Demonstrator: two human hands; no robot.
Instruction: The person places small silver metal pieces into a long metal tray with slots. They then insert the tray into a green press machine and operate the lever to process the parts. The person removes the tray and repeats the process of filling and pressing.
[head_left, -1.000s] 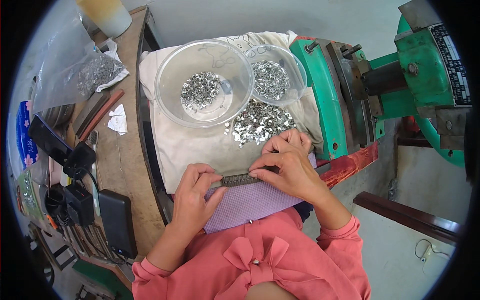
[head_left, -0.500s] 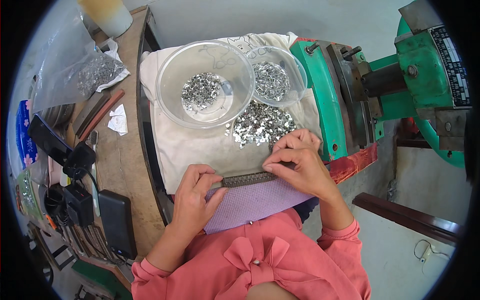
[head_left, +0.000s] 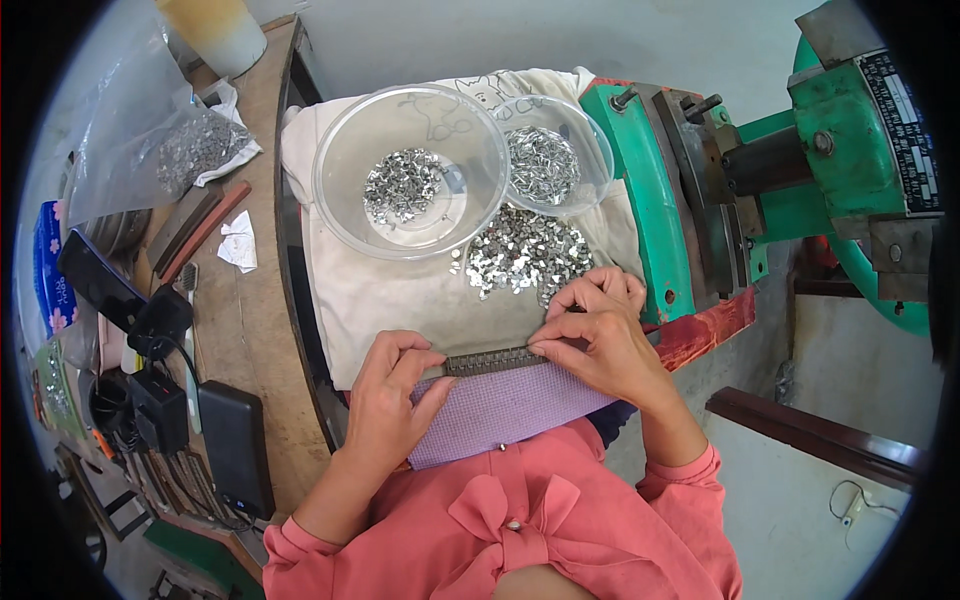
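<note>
A dark, narrow metal strip with a row of slots lies along the edge of a purple woven cloth close to my body. The thumb and fingers of my left hand grip its left end. Over the strip's right part, my right hand is closed in a pinch, thumb and index fingertips touching the strip. Whatever small thing it may hold is hidden by the fingers. Just beyond that hand lies a loose heap of small, shiny flat metal pieces on a cream cloth.
Behind the heap stand a large clear tub and a smaller clear bowl, both holding small metal parts. A green machine rises at the right. On the left, a wooden bench carries a black power bank, a phone and a plastic bag.
My right fingertips have come slightly down and to the right, onto the strip. My left hand and the strip have stayed in place.
</note>
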